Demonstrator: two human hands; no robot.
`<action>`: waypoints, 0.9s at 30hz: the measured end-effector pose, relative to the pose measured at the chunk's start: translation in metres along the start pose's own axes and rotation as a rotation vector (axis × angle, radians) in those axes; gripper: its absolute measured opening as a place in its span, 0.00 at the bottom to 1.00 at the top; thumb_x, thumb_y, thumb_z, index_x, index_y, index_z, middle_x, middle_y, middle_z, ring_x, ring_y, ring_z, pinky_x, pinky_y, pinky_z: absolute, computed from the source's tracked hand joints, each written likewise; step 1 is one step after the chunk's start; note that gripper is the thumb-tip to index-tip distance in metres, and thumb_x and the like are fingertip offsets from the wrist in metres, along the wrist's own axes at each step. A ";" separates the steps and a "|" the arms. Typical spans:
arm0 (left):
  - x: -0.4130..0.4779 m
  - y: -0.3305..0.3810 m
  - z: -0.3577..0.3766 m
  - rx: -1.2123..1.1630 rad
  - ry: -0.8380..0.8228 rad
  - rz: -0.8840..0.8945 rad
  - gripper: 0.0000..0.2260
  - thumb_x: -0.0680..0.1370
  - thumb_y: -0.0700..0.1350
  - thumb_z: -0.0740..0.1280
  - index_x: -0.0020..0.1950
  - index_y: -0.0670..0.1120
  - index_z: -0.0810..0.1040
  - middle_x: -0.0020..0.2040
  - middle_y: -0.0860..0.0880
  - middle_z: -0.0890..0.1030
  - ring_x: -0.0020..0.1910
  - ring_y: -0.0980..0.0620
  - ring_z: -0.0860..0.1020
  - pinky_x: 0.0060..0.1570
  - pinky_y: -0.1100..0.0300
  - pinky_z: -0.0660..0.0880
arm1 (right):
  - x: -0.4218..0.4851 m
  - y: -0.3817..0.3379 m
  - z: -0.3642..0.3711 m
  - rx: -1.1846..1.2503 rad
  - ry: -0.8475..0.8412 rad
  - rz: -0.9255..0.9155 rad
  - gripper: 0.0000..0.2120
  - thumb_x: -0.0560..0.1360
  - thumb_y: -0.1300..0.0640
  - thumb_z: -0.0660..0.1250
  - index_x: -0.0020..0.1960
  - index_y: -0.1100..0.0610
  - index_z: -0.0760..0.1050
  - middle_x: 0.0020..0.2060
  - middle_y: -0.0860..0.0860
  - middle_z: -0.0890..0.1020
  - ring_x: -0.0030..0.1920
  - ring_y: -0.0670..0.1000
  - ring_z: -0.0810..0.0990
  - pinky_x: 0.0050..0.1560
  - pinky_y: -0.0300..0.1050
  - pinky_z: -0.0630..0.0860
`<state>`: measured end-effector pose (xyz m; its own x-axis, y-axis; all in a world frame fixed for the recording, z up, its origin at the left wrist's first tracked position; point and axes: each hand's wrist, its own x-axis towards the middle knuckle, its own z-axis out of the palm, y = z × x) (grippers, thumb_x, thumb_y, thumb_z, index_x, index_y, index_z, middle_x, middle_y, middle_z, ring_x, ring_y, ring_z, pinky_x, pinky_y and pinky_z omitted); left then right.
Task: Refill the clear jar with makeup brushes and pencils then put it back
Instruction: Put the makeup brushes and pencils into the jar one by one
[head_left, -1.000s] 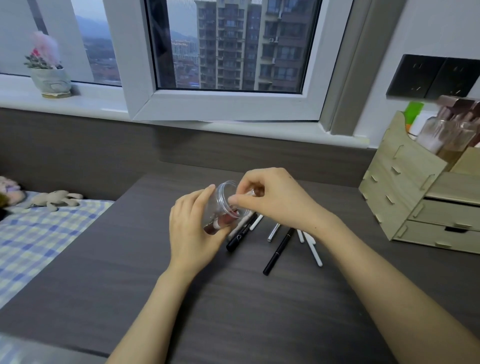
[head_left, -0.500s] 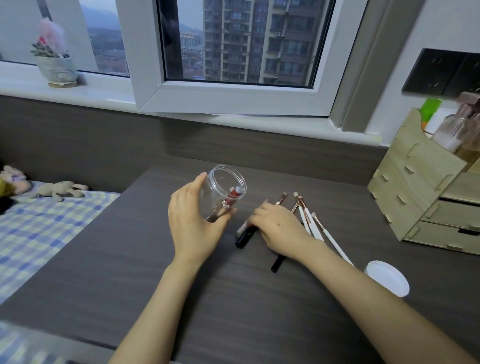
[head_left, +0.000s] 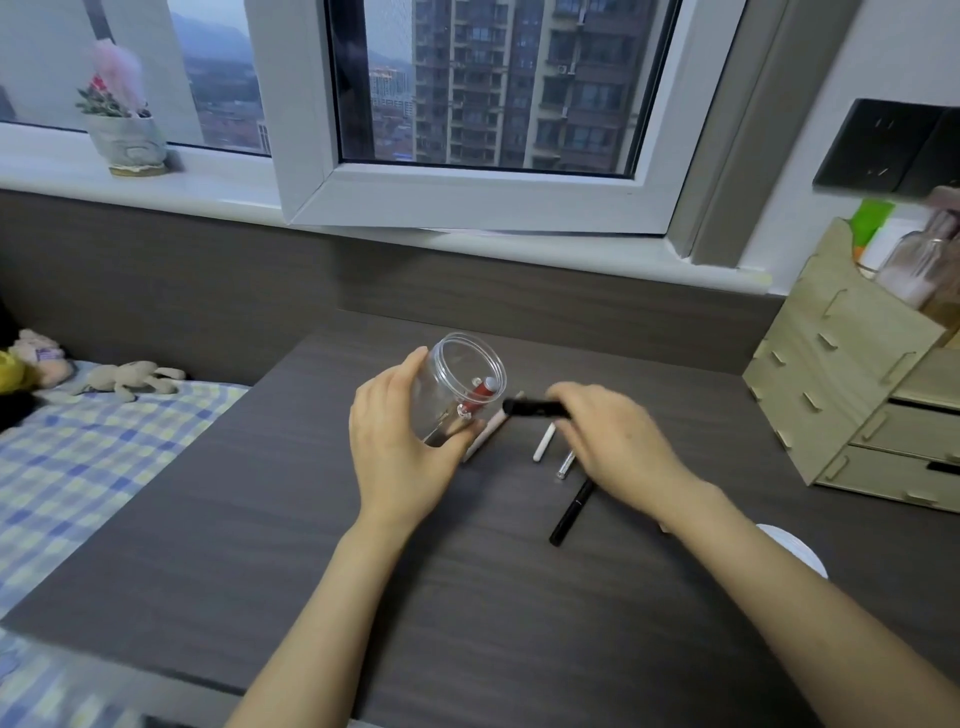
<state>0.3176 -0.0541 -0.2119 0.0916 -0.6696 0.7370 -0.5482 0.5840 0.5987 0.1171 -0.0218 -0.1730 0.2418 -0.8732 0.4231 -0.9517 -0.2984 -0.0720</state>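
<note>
Tilted clear jar gripped in left hand, round smooth mouth aimed toward 2 o'clock

One red-capped stick inside; right hand pinching one black tube just beside rim; four slim items loose on matte woodgrain table at 5 o'clock

wooden organizer, potted plant, plush toy

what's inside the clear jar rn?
One red-capped item shows through the clear jar, tilted in the left hand. The hand covers the jar's lower part, so anything more there is hidden.
</note>
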 end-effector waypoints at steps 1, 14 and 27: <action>0.000 0.001 0.000 -0.003 -0.001 -0.001 0.34 0.63 0.53 0.75 0.66 0.48 0.68 0.59 0.47 0.78 0.57 0.46 0.73 0.58 0.49 0.71 | -0.004 0.001 -0.012 0.054 0.116 0.061 0.11 0.74 0.58 0.62 0.56 0.54 0.75 0.45 0.53 0.82 0.47 0.57 0.79 0.45 0.48 0.73; -0.004 0.000 0.004 0.091 -0.099 0.164 0.31 0.65 0.54 0.72 0.66 0.49 0.67 0.56 0.45 0.79 0.54 0.45 0.75 0.55 0.55 0.67 | 0.018 -0.052 -0.055 0.385 -0.174 -0.005 0.11 0.75 0.62 0.61 0.55 0.54 0.75 0.47 0.50 0.79 0.45 0.45 0.76 0.50 0.41 0.72; 0.003 0.000 -0.001 -0.060 -0.044 -0.110 0.35 0.62 0.51 0.79 0.66 0.49 0.71 0.60 0.55 0.76 0.59 0.52 0.72 0.59 0.59 0.68 | -0.038 0.034 0.003 0.048 -0.192 0.010 0.08 0.71 0.66 0.66 0.47 0.58 0.80 0.42 0.53 0.83 0.45 0.56 0.80 0.51 0.51 0.77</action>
<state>0.3186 -0.0550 -0.2093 0.1110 -0.7499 0.6522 -0.4863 0.5313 0.6937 0.0762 0.0005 -0.1946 0.2679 -0.9324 0.2427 -0.9455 -0.3028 -0.1199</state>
